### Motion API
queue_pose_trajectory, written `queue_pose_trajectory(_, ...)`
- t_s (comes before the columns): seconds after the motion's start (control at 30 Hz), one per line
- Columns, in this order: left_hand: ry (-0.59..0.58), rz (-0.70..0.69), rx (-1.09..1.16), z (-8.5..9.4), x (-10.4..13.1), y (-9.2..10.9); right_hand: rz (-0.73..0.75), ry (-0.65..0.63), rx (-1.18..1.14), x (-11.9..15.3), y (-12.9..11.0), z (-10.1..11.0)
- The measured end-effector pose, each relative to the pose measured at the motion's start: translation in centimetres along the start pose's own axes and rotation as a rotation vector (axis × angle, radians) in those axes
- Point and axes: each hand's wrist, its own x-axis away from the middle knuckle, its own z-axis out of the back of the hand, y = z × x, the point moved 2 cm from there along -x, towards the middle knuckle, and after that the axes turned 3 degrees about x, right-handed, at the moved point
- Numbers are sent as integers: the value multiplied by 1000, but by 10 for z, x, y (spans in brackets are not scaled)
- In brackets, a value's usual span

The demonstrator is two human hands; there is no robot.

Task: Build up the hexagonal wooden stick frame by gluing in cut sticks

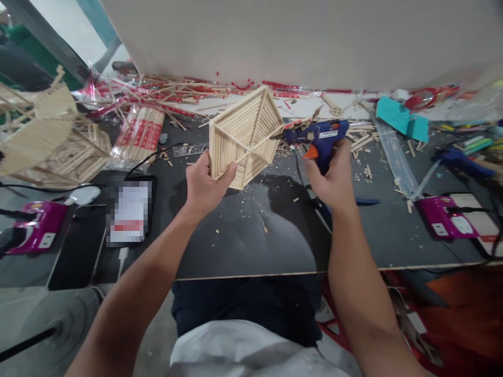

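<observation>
A six-sided panel of thin wooden sticks point(245, 139), with ribs meeting at its middle, is held up over the dark table. My left hand point(208, 183) grips its lower left edge, thumb on the front face. In my right hand point(334, 175) is a blue glue gun point(328, 139) with an orange trigger. Its nozzle points left and lies at the panel's right edge; whether the two touch is unclear.
Wooden stick structures point(43, 136) and packed chopsticks point(137, 133) stand at the left. Phones point(131, 212) and a purple power strip point(39, 225) lie nearer. Another purple strip point(448, 217), a second blue glue gun point(463, 162) and teal pieces point(401, 118) are at the right. Stick scraps line the back.
</observation>
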Motion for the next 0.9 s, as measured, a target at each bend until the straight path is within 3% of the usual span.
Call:
queue_pose_trajectory(0.2,3,-76,-76,0,1,9,-48,49,-12,6,-27,-7)
queue_pose_trajectory(0.37,23,-103,-135,0,1,12,56,194,35,4,-30,-14)
queue_pose_trajectory(0.5,31,-96,-136,-1,1,11,55,254,45,4,-29,-13)
queue_pose_trajectory(0.9,-1,-57,-91,-1,2,7,108,210,33,5,-31,-10)
